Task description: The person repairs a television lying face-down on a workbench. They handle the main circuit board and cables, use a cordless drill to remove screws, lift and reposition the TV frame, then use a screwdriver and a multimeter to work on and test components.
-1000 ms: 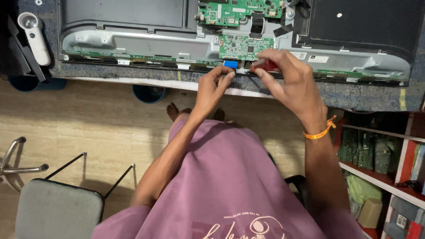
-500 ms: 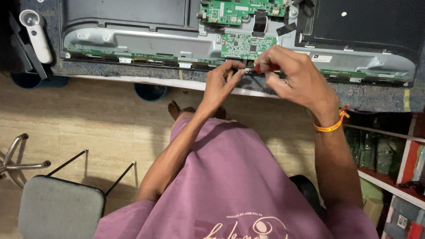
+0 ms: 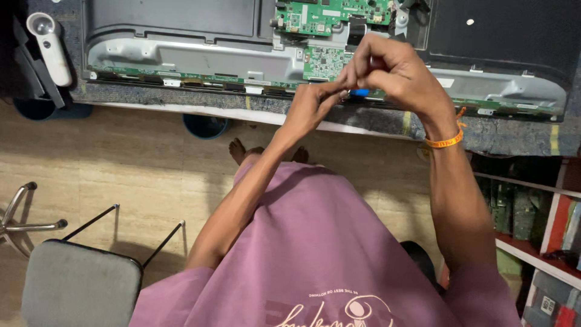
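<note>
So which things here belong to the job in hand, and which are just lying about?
In hand:
left hand and right hand, fingertips together
small blue tab beneath them
small green circuit board
opened flat-screen panel with grey metal frame

Lying about:
white handheld magnifier
grey cushioned stool
orange wristband

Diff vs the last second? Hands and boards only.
Both hands rose off the panel edge: left hand and right hand now meet fingertip to fingertip above the small blue tab, pinching something too small to tell. The green circuit board and grey metal panel back did not shift.
</note>
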Demonstrator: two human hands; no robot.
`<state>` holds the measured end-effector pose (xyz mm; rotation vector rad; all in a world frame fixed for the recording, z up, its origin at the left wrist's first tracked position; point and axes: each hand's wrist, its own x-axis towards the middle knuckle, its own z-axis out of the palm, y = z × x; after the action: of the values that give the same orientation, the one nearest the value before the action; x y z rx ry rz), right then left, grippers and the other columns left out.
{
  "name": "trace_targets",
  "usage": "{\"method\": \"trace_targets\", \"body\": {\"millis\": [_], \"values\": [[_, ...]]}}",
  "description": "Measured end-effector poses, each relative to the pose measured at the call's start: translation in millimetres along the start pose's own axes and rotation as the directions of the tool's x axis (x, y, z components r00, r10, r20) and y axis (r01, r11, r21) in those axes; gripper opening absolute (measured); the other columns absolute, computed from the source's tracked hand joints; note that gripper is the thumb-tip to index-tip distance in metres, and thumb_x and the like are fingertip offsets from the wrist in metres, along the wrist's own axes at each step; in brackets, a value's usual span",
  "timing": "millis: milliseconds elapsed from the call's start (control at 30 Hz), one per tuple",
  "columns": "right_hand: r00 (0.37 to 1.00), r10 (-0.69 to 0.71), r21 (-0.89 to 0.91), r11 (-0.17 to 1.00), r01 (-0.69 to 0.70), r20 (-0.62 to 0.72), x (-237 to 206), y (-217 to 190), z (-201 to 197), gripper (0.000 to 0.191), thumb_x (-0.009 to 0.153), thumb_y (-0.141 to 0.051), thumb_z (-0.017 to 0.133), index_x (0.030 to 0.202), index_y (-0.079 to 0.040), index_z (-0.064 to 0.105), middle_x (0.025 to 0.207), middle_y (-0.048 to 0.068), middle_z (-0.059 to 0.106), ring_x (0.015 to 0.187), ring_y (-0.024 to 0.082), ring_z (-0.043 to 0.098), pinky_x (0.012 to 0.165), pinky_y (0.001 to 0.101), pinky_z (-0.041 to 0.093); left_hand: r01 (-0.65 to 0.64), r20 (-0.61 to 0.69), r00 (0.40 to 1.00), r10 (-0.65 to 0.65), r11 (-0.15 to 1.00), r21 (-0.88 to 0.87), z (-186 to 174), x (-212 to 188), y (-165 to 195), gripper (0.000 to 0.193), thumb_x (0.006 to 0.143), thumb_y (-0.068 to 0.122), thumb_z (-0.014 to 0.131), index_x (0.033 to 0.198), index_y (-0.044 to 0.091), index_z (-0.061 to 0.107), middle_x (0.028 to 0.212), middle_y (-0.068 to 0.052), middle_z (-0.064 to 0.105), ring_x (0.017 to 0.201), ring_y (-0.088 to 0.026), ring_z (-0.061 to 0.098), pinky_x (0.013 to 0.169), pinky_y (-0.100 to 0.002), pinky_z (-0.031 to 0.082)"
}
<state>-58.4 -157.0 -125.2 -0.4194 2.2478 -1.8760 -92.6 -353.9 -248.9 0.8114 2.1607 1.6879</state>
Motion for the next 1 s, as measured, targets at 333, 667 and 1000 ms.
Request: {"method": "trace_targets", "body": {"millis": [333,667,1000], "values": [[0.957,-0.209,-0.578,0.814,0.056,-0.203,-7.9,-31.1,22.7,0.023,0.107,-0.007,0.066,0.125,0.000,0.053,0.117,0.016,0.073,0.108,0.025,0.076,0.091,0.0357,0.061,-0.115,0.040,0.993,0.113,0.991,0.061,-3.3,11.3,2.3,0.021,0.099,0.016,0.069,0.117,0.007,0.074,0.086,-0.015,0.075,0.064,-0.017,0.069,0.064,-0.035,0.054],[0.999,0.006,-0.922,0.385,-0.036,-0.037,-8.4,-66.6,30.1,0.027,0.103,-0.025,0.074,0.102,0.000,0.065,0.080,0.017,0.067,0.080,0.039,0.067,0.069,0.0494,0.051,0.029,0.168,0.985,-0.043,0.996,0.089,-20.7,1.9,16.0,0.029,0.101,0.018,0.068,0.128,0.007,0.072,0.070,-0.021,0.056,0.060,-0.019,0.044,0.056,-0.036,0.038],[0.985,0.090,-0.883,0.460,0.089,0.146,14.0,-81.1,7.3,0.029,0.088,-0.020,0.071,0.110,-0.001,0.071,0.106,0.021,0.068,0.088,0.042,0.069,0.073,0.0482,0.055,-0.139,0.112,0.983,0.142,0.990,-0.039,-6.7,14.5,-0.3,0.023,0.101,0.017,0.068,0.119,0.004,0.072,0.096,-0.014,0.078,0.076,-0.016,0.069,0.072,-0.034,0.056]]}}
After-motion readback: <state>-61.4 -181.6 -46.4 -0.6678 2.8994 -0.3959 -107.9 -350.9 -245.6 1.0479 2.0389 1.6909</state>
